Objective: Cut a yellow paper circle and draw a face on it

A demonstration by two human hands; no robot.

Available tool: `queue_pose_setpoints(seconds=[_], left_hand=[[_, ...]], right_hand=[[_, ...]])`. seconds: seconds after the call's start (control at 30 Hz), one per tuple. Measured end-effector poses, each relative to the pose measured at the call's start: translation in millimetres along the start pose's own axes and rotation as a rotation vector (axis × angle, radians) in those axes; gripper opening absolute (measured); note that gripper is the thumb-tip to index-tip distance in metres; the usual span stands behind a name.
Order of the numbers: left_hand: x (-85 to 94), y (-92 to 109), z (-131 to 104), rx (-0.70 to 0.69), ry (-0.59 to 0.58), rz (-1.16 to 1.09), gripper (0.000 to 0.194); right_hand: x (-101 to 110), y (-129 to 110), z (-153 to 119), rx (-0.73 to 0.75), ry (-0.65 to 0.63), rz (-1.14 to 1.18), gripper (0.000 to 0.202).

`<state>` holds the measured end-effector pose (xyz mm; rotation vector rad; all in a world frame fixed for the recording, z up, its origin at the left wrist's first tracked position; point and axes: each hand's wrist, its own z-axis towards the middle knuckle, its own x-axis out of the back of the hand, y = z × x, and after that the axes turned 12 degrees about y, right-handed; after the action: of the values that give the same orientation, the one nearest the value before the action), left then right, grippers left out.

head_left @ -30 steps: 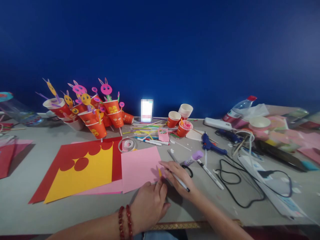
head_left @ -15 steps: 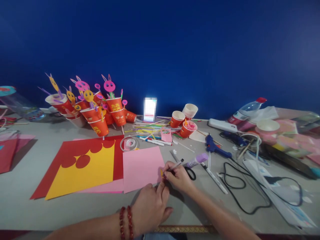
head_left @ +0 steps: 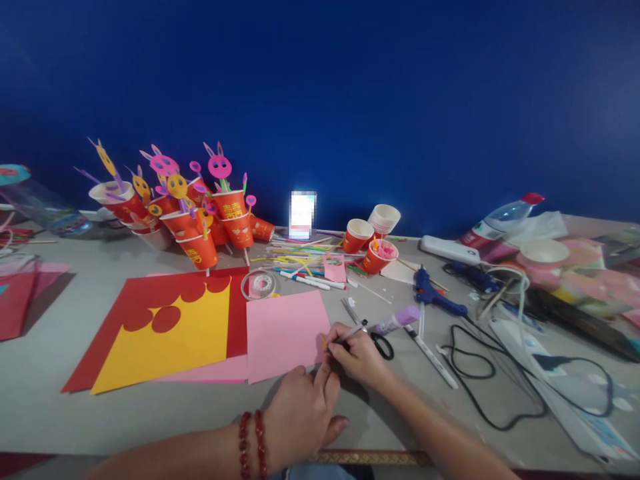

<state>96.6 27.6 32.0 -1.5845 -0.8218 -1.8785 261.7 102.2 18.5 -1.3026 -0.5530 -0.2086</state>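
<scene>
My right hand is closed around a slim grey pen, its dark end slanting up and to the right. At the fingertips shows a bit of a small yellow paper piece, mostly covered by my fingers. My left hand, with a red bead bracelet at the wrist, rests on the table with its fingertips against that piece and its thumb apart. Just left of both hands lies a pink paper sheet. Scissors with a black handle and a purple glue stick lie beside my right hand.
Yellow paper lies over red paper on the left. Decorated red cups stand behind. A tape roll, drinking straws, a blue glue gun, a marker and a looped black cable lie around.
The pen's upper end has shifted slightly left and down. My hands stay almost in place; the whole view has shifted a little.
</scene>
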Motion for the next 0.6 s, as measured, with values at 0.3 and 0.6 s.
queue_pose_setpoints(seconds=[0.3, 0.6], left_hand=[[-1.3, 1.6, -2.8, -0.026, 0.037, 0.06, 0.064], [-4.7, 0.8, -2.9, -0.028, 0.017, 0.036, 0.067]], right_hand=[[-0.9, 2.7, 0.8, -0.006, 0.001, 0.005, 0.014], [-1.5, 4.8, 0.8, -0.003, 0.018, 0.033, 0.015]])
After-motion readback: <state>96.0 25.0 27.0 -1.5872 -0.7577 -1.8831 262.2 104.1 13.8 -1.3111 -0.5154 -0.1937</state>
